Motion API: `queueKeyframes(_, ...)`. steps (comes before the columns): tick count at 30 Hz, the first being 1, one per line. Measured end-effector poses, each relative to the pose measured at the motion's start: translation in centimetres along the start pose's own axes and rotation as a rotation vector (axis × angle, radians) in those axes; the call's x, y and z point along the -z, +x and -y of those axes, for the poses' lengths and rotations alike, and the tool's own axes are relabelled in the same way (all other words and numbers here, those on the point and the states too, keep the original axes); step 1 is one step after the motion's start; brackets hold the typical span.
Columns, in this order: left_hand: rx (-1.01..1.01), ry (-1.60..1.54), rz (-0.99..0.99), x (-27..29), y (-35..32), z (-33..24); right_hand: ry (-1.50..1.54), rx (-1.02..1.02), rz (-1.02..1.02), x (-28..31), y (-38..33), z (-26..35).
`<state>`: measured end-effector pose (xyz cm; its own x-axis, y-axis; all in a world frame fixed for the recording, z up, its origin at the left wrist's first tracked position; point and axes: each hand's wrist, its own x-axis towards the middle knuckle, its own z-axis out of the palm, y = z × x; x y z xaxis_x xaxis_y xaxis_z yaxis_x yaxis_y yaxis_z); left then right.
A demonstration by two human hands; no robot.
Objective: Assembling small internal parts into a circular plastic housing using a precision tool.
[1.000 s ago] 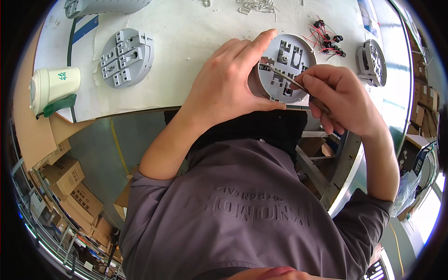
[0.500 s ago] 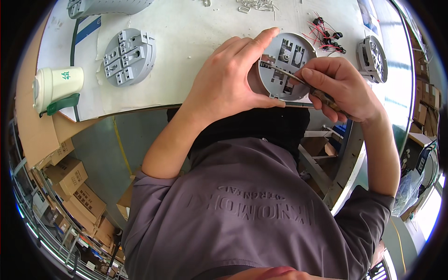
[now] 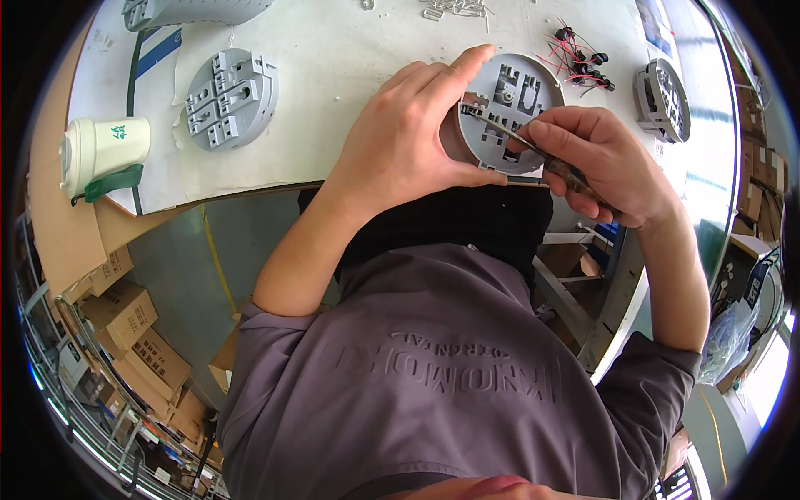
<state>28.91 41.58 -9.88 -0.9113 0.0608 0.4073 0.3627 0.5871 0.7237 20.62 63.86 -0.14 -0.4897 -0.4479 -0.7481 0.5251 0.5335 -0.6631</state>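
At the table's front edge my left hand [image 3: 398, 137] grips a round grey plastic housing [image 3: 485, 140] by its left rim. Its fingers reach over the top and the thumb lies along the bottom. The housing is tilted, with its slotted inner face and several small metal pieces showing. My right hand [image 3: 602, 158] is closed round the dark mottled handle of what looks like a screwdriver [image 3: 570, 175]. Its thin metal shaft crosses the housing's face, and the tip lies at a slot near the left rim. Whether the tip touches metal there is too small to tell.
Another round grey housing [image 3: 231, 104] lies left on the table, and one [image 3: 663, 100] stands at the right. Black parts with red wires [image 3: 581, 62] lie beyond my right hand. Small metal clips [image 3: 457, 8] are scattered at the back. A cream cup [image 3: 108, 150] with green handle stands far left.
The housing and both hands have shifted slightly up in the picture. The screwdriver's shaft now slants a bit more steeply across the housing. Both grips are kept.
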Motion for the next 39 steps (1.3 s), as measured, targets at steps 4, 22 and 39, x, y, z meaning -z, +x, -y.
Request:
queueKeyframes(4,0.002,0.001,-0.015,-0.1,-0.1,0.1,-0.093,0.076,-0.001,0.3,-0.5,0.1)
queueKeyframes(22,0.032,0.002,0.022,-0.3,-0.3,0.4,-0.755,0.584,-0.325,-1.1,-1.2,-1.5)
queueKeyframes(39,-0.073,0.063,0.105,0.6,0.4,0.2,-0.917,0.540,-0.069,0.5,1.0,2.8)
